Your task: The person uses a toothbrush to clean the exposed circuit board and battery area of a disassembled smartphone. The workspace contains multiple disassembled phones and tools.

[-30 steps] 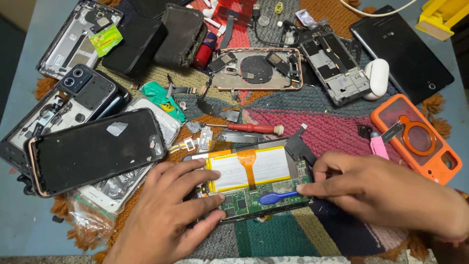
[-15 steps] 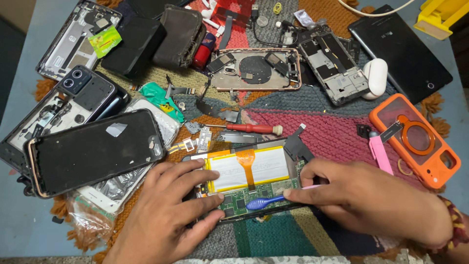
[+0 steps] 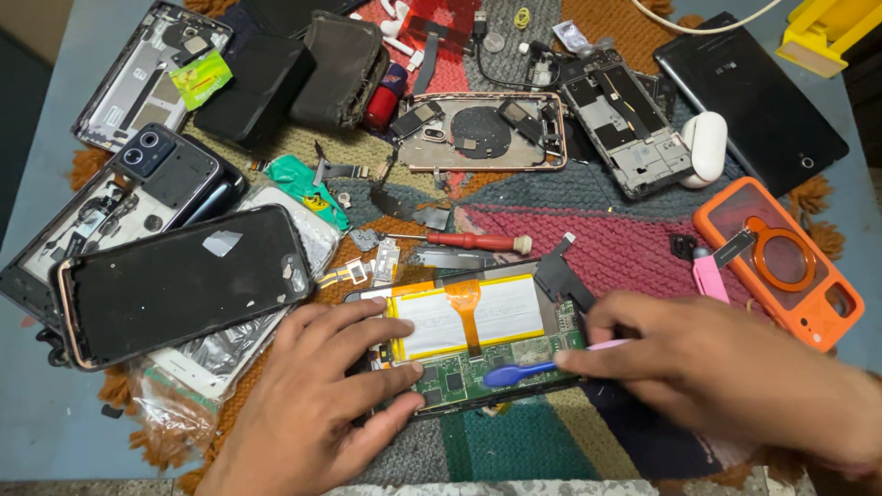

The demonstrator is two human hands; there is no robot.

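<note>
Looking down, I see my left hand (image 3: pixel 317 409) lying flat, fingers spread, pressing the near-left corner of the opened phone (image 3: pixel 478 335), which sits on the woven mat (image 3: pixel 588 248) near the middle. My right hand (image 3: pixel 717 372) comes in from the right, knuckles up, fingers pinching a blue pry tool (image 3: pixel 514 372) whose tip rests on the green circuit board (image 3: pixel 469 377). A red screwdriver (image 3: pixel 473 242) lies just beyond the phone.

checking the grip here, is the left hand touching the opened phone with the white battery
Touching. The head view shows the left hand with fingers lying on the opened phone at its left end, no gap visible.
</note>
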